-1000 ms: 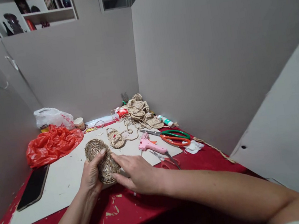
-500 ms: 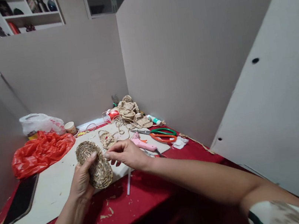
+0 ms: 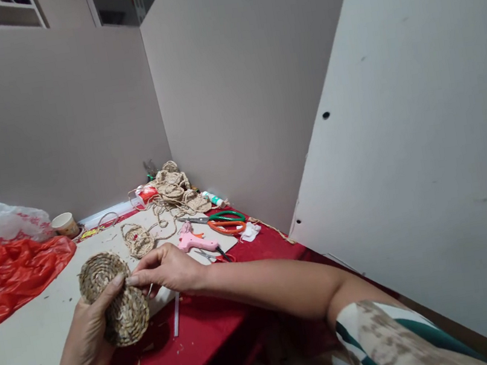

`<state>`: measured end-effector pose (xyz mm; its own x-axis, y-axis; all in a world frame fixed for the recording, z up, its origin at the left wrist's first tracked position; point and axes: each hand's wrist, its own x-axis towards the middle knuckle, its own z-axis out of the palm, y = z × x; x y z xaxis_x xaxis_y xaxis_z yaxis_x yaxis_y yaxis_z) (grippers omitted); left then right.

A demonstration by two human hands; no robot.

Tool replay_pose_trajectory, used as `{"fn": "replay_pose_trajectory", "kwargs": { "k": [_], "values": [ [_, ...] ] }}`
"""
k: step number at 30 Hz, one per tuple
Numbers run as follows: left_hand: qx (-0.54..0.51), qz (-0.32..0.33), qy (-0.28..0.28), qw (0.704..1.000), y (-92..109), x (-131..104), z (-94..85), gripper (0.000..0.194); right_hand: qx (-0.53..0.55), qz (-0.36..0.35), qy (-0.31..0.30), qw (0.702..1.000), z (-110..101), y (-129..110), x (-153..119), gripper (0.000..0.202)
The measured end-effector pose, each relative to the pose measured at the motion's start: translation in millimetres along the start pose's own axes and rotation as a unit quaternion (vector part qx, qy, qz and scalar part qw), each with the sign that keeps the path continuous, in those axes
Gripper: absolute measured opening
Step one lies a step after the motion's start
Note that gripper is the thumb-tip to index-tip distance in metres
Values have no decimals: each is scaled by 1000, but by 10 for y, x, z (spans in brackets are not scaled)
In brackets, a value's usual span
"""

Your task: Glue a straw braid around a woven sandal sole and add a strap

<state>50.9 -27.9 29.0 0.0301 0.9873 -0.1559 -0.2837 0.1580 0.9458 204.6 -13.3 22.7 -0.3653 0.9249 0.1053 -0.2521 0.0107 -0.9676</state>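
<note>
My left hand (image 3: 92, 327) grips a coiled straw piece (image 3: 126, 316) shaped like a small sole, two round coils joined at a narrow waist. Its thumb lies across the middle of the piece. At the waist's right edge, my right hand (image 3: 165, 270) has thumb and forefinger pinched together; what sits between them is too small to make out. Beyond my hands, a small woven straw slipper (image 3: 138, 239) with a red dot lies on the pale board (image 3: 54, 296). A pink glue gun (image 3: 197, 241) rests right of my right hand, with a clear glue stick (image 3: 176, 314) nearer me.
Scissors with green and orange handles (image 3: 226, 221) lie behind the glue gun, beside a crumpled white tissue (image 3: 249, 231). Straw cord and woven pieces (image 3: 173, 187) are heaped in the corner. A red plastic bag (image 3: 14, 271) and a paper cup (image 3: 64, 224) are at left. Partition walls (image 3: 247, 84) enclose the table.
The view has swung right, so everything appears further left. My right fingers have come closer against the straw piece at its waist, and my left hand still holds it.
</note>
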Motion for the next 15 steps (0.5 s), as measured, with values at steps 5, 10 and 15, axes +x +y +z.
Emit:
{"fn": "replay_pose_trajectory", "kwargs": {
  "k": [5,10,15],
  "values": [
    [-15,7,13,1000,-8,-1,19,24,3,19,-5,1000,-16,57,36,48],
    [-60,33,19,997,-17,25,36,29,4,22,2,1000,-52,55,46,53],
    [-71,46,33,996,-39,112,-49,31,-100,-7,-22,995,7,50,17,54]
  ]
}}
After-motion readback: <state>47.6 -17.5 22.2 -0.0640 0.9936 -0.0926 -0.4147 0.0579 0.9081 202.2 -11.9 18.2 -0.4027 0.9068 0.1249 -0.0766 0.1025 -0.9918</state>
